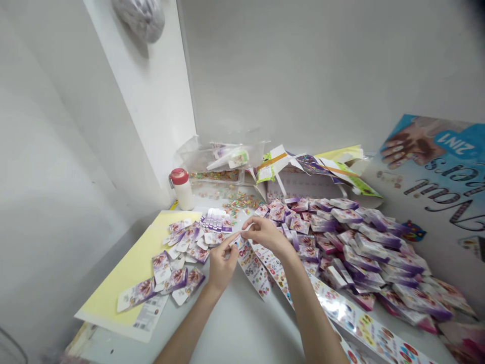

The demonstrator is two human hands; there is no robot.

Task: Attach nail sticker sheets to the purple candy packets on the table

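Both hands meet at the upper end of a sticker strip (252,267) printed with small colourful designs. My left hand (223,260) pinches the strip's end from the left, thumb and forefinger closed on it. From the right, my right hand (265,235) holds the same end between thumb and fingertips. The strip hangs down toward the table below the hands. A longer sticker strip (333,298) runs under my right forearm to the lower right. Left of my left hand lie loose purple-and-white cartons (178,278), some with open flaps.
A large heap of small purple boxes (364,242) covers the right side. Behind are a bottle with a red lid (184,189), scattered small colourful pieces (240,202), and an open carton (306,184). A yellow sheet (109,283) lies left; a printed panel (443,177) leans right.
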